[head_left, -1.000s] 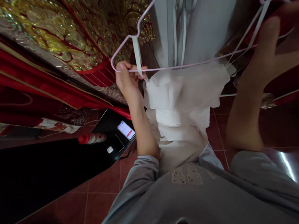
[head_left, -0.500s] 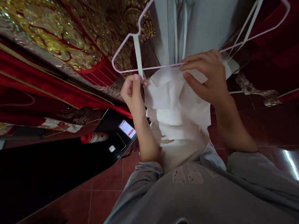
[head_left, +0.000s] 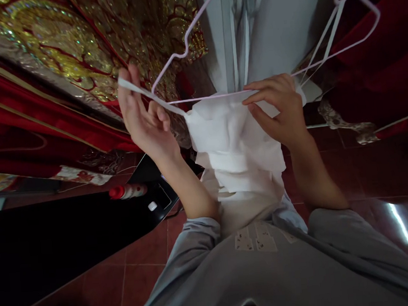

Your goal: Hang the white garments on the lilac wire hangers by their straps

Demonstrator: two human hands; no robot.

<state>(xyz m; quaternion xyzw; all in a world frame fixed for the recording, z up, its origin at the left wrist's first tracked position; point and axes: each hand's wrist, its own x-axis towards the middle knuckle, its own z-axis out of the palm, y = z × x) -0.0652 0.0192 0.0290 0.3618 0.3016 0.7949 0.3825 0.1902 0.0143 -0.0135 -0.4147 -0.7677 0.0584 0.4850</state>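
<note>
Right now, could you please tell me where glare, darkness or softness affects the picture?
Head view: a white streak of glare on the floor tiles at the picture's right; head view again: the black table nearly lost in darkness, gold sequins glinting, the left hand slightly soft.

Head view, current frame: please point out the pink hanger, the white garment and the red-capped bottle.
Pink hanger (head_left: 208,97): head view, on its bottom bar.
White garment (head_left: 238,157): head view, mid-cloth, on the folds.
Red-capped bottle (head_left: 129,191): head view, on its body.
</note>
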